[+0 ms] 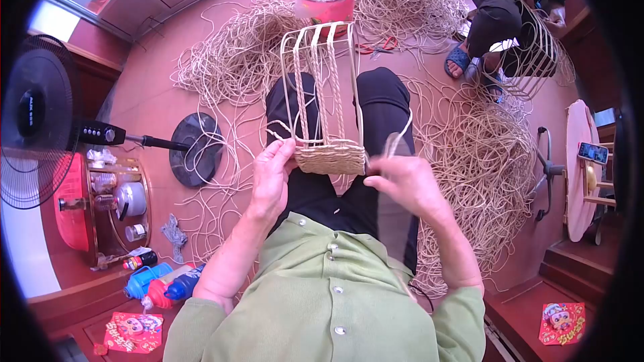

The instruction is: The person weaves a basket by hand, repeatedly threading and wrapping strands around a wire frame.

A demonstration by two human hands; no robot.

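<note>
A partly woven basket frame (pixel 329 159) rests over my lap, its woven band toward me and its open ribs pointing away. At the band's left end my left hand (pixel 274 164) pinches the edge between thumb and fingers. By the right end is my right hand (pixel 402 181), fingers curled and somewhat blurred, close to a pale cord (pixel 402 131) that loops up beside the frame. Whether the fingers grip that cord is hard to make out.
Heaps of loose cord (pixel 479 174) lie right and ahead. A pink bucket (pixel 327 7) and red scissors (pixel 379 47) are ahead. A fan (pixel 33 117) stands left. Another person (pixel 493 17) holds a frame at upper right. A round stool (pixel 580 171) is right.
</note>
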